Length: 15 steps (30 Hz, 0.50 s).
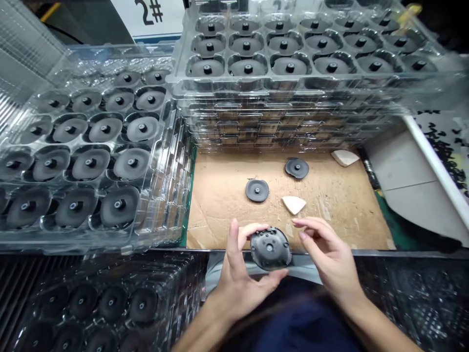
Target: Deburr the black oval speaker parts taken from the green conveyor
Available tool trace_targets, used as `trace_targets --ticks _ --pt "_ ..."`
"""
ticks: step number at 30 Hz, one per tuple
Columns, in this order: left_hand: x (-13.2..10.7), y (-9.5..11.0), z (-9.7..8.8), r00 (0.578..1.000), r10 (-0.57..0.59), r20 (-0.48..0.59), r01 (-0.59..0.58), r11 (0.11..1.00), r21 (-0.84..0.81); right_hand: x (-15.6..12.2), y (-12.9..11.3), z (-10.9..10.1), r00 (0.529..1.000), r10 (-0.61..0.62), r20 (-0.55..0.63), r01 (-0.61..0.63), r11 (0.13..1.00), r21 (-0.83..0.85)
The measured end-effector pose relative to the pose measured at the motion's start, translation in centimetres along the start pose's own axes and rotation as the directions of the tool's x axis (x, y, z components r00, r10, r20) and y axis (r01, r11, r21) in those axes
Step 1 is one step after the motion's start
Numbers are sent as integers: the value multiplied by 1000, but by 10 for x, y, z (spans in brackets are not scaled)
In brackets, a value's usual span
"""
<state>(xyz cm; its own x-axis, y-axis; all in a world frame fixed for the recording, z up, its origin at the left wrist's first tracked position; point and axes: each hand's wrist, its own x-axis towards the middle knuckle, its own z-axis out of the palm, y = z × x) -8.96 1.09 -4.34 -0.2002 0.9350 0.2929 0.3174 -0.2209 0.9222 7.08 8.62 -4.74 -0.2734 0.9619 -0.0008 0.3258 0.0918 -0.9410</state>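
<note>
Directly over the near edge of the cardboard sheet [351,205], a black disc [271,256] shows its detailed face

Along the sheet's left edge stands the left tray stack [167,181], clear plastic, its top tray filled with rows of dark round parts. Behind the far edge rises the rear tray stack [286,117], filled likewise.

At the near edge, the left hand [240,286] pinches the black disc, thumb at its lower rim and a finger at its upper rim. The right hand [333,259] is raised over the near edge just beside it, thumb and forefinger tips close; I cannot tell whether something small sits between them.

The black disc is rounded, a little uneven in outline, and tilted up. Its face has a dull gloss, a small pale round spot in the middle, and little dots clustered under the upper rim.

Two similar parts lie with their posts upward: the nearer part [257,196] left of the sheet's middle, the farther part [302,170] towards the far edge.

Smallest are the cream wedges: the middle wedge [293,204] around the sheet's centre, the corner wedge [345,157] by the far right corner.
</note>
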Motion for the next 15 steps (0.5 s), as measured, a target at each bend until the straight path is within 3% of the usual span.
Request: trace_targets --ticks 4,7,11,15 --pt "-4 8 -5 996 -77 40 77 997 11 -1 -18 -3 995 14 99 -21 997 69" --pt "-8 13 -9 995 -89 47 89 996 -6 2 -33 -6 951 93 295 -139 981 138" --pt "-15 17 -14 980 -184 73 188 980 -60 10 -49 -12 786 151 599 -300 941 156" --pt "-21 23 -17 933 -331 139 352 919 -175 16 -59 -15 609 152 779 -449 875 180"
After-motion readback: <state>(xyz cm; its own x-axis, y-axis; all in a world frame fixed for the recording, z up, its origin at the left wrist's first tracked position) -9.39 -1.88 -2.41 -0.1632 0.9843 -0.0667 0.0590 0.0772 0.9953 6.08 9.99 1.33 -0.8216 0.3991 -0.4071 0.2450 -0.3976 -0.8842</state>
